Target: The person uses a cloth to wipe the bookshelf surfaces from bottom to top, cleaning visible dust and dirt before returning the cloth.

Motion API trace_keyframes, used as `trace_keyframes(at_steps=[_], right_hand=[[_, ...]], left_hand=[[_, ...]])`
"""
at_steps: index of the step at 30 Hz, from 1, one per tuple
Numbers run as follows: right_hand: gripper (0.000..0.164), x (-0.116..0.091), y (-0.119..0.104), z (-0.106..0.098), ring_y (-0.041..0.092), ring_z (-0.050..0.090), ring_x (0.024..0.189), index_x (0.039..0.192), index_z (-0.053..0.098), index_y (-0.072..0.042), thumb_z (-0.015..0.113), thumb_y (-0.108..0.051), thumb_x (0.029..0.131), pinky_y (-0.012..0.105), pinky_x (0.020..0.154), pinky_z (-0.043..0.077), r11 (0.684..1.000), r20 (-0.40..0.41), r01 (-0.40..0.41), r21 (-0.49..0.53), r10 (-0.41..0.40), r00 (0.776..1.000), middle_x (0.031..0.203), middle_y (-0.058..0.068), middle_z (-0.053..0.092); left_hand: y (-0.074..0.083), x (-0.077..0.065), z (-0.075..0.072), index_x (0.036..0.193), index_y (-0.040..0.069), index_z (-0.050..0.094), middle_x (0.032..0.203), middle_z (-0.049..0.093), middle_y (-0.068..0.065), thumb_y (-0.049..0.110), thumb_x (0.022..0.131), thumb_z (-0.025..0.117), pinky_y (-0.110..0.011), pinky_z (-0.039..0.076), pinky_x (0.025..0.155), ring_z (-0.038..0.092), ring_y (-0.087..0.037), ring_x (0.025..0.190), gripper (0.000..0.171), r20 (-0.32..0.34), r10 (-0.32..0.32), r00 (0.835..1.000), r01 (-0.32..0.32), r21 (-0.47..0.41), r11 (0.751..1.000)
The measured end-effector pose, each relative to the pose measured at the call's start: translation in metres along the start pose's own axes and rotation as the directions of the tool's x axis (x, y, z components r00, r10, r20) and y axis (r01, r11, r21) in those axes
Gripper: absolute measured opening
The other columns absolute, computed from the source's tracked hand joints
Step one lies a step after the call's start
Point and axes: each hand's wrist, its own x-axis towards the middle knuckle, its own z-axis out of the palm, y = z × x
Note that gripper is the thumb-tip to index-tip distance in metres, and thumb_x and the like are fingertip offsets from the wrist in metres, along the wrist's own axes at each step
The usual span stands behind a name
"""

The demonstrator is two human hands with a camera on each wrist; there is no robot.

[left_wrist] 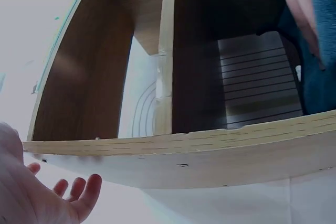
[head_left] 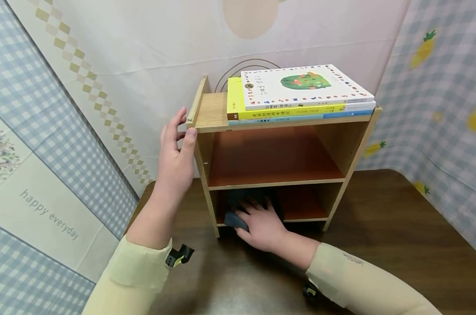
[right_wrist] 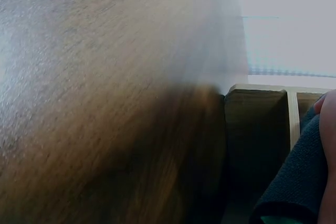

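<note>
A small wooden shelf [head_left: 275, 182] stands on the table. My left hand [head_left: 176, 159] is at its upper left corner, thumb touching the front edge, the other fingers loosely bent along the outer side. In the left wrist view, those fingers [left_wrist: 90, 198] lie beside the side panel. My right hand [head_left: 261, 225] reaches into the bottom compartment, holding a dark blue-green cloth [head_left: 236, 220] against the lower board, with the cloth between thumb and fingers. In the right wrist view, the cloth [right_wrist: 294, 182] hangs in a fold beside the hand. Part of the cloth is hidden in shadow.
Several books [head_left: 301, 92] lie stacked on the shelf's top board, a white one uppermost. The middle board [head_left: 273, 157] is reddish brown. A dark wooden table [head_left: 383, 218] carries the shelf. Patterned cloth curtains [head_left: 104, 26] hang behind and at both sides.
</note>
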Motion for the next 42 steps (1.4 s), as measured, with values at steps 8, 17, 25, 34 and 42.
trace_keyframes(at_steps=[8, 17, 25, 34, 42], right_hand=[[0.054, 0.003, -0.006, 0.000, 0.028, 0.038, 0.141, 0.146, 0.052, -0.029, 0.041, -0.056, 0.100, 0.066, 0.107, 0.027, 1.000, 0.000, 0.012, -0.006, -0.012, 1.000, 0.152, 0.001, 0.045], [0.055, 0.006, -0.010, 0.001, 0.027, 0.037, 0.141, 0.148, 0.048, -0.031, 0.043, -0.055, 0.099, 0.065, 0.107, 0.027, 0.999, 0.021, 0.027, -0.029, -0.027, 0.999, 0.153, 0.002, 0.043], [0.055, 0.009, -0.016, 0.004, 0.028, 0.036, 0.142, 0.148, 0.047, -0.031, 0.043, -0.055, 0.099, 0.065, 0.107, 0.027, 0.999, 0.017, 0.042, -0.033, -0.041, 0.999, 0.153, 0.002, 0.043], [0.056, 0.011, -0.020, 0.005, 0.028, 0.032, 0.144, 0.150, 0.045, -0.031, 0.043, -0.055, 0.099, 0.066, 0.108, 0.025, 0.998, 0.016, 0.055, -0.037, -0.055, 0.998, 0.155, 0.002, 0.040], [0.055, 0.010, -0.018, 0.005, 0.027, 0.033, 0.144, 0.149, 0.046, -0.032, 0.043, -0.055, 0.099, 0.066, 0.108, 0.025, 0.998, 0.013, 0.056, -0.018, -0.056, 0.998, 0.154, 0.001, 0.042]], left_hand=[[0.005, 0.010, 0.004, 0.144, 0.028, 0.051, 0.148, 0.036, 0.002, 0.038, 0.104, 0.049, -0.043, 0.040, 0.093, 0.044, -0.020, 0.118, 0.041, -0.012, 0.019, 1.000, -0.019, 0.021, 1.000], [0.010, 0.016, -0.001, 0.138, 0.022, 0.055, 0.144, 0.041, -0.002, 0.042, 0.105, 0.045, -0.043, 0.040, 0.095, 0.050, -0.024, 0.115, 0.040, 0.012, -0.055, 0.998, 0.055, 0.044, 0.998], [0.017, 0.019, -0.006, 0.136, 0.026, 0.057, 0.146, 0.041, 0.001, 0.043, 0.104, 0.045, -0.046, 0.040, 0.094, 0.051, -0.024, 0.117, 0.038, 0.061, -0.118, 0.991, 0.112, 0.090, 0.990], [0.007, 0.018, 0.000, 0.132, 0.024, 0.060, 0.140, 0.046, 0.002, 0.047, 0.102, 0.049, -0.042, 0.043, 0.091, 0.048, -0.020, 0.115, 0.039, 0.004, -0.023, 1.000, 0.022, 0.120, 0.993], [0.007, 0.019, -0.001, 0.130, 0.025, 0.062, 0.136, 0.047, 0.002, 0.043, 0.101, 0.053, -0.036, 0.043, 0.081, 0.046, -0.017, 0.107, 0.036, -0.013, -0.031, 0.999, 0.033, 0.108, 0.994]])
